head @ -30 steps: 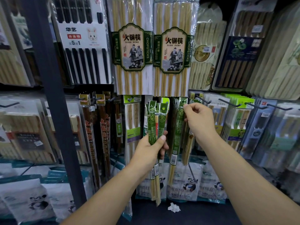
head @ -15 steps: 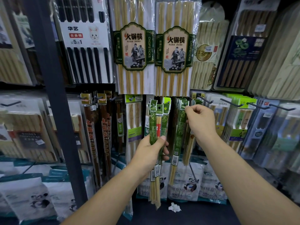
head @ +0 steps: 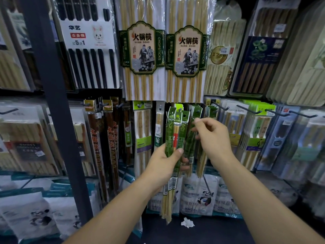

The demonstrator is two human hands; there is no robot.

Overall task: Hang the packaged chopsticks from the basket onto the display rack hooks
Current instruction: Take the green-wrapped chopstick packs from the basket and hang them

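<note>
My left hand (head: 165,166) is shut on a small bundle of green-sleeved chopstick packs (head: 176,136), held upright in front of the lower row of the display rack. Just right of the bundle, more green packs (head: 196,111) hang from a hook. My right hand (head: 214,138) hovers in front of these hung packs. Its fingers are loosely curled and apart, thumb near the packs' upper part, and nothing shows inside it. The basket is out of view.
Big hot-pot chopstick packs (head: 142,50) hang directly above. Black rack hooks (head: 248,110) jut out to the right with other packs on them. A dark upright post (head: 52,103) stands at left. Panda-printed bags (head: 202,196) sit below, and crumpled white paper (head: 187,222) lies on the floor.
My right hand let go of the top of the hung green pack at the hook and dropped lower, toward the bundle. My left hand kept its grip and lifted slightly.
</note>
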